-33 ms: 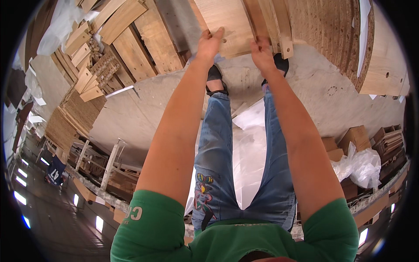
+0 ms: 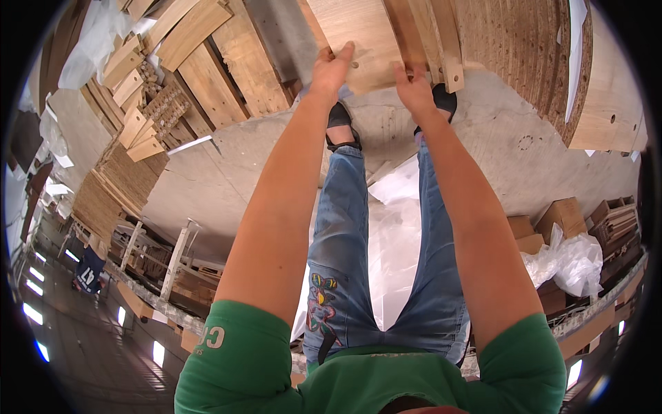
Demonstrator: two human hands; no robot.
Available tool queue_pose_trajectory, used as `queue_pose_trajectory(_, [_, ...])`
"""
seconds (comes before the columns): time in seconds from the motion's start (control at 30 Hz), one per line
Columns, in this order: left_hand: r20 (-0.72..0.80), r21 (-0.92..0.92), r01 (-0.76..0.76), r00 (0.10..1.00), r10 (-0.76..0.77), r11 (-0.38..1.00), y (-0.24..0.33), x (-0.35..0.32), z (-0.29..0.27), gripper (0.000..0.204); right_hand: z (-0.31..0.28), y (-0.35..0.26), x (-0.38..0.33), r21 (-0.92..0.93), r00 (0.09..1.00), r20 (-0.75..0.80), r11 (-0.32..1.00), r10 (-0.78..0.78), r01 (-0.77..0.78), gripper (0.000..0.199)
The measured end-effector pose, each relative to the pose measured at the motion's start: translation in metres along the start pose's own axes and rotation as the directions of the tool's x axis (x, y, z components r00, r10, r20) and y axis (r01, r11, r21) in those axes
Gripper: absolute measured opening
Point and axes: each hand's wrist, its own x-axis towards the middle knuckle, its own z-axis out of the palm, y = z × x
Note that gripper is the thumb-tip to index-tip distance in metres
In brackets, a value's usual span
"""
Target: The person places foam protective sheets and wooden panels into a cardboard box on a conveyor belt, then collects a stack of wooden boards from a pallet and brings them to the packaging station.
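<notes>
Far left of the board [image 2: 365,31], I pick out one person [image 2: 88,269], a pale number on their dark top. Left of the board and closer in, pale lettering curves partly out of sight on a green sleeve [image 2: 241,345]. I have the left hand [image 2: 331,72] grasping the board's left edge, some fingers hidden. The single board lies between two hands, far end cut off. The right hand [image 2: 415,90] grasps its right edge. Right of the board, plastic [image 2: 578,268] lies crumpled.

A flat, pale wooden panel [image 2: 362,31] stretches away, a small dark spot near its closer end.
</notes>
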Motion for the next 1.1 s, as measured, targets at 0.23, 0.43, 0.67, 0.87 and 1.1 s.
queue_pose_trajectory(0.23, [0.134,-0.273,0.103,0.989,-0.069,0.956,0.028,-0.024,-0.037,0.068,-0.035,-0.075,-0.055,0.04,0.952,0.301,0.996,0.065,-0.081,0.048])
queue_pose_trajectory(0.43, [0.206,-0.489,0.129,0.978,-0.029,0.863,0.041,-0.092,-0.059,0.049,-0.06,-0.139,-0.127,0.389,0.922,0.365,0.879,0.128,-0.276,0.033])
queue_pose_trajectory(0.67, [0.276,-0.556,0.063,0.955,0.112,0.828,0.058,-0.245,-0.087,0.039,-0.124,-0.176,-0.21,0.487,0.742,0.67,0.751,0.006,-0.446,0.029])
queue_pose_trajectory(0.87, [0.381,-0.58,0.081,0.906,0.182,0.811,0.088,-0.329,-0.106,0.039,-0.15,-0.259,-0.279,0.374,0.784,0.618,0.858,0.052,-0.352,0.038])
queue_pose_trajectory(1.1, [0.413,-0.523,0.174,0.908,0.07,0.834,0.116,-0.369,-0.124,0.043,-0.155,-0.294,-0.317,0.429,0.724,0.688,0.78,0.044,-0.456,0.035])
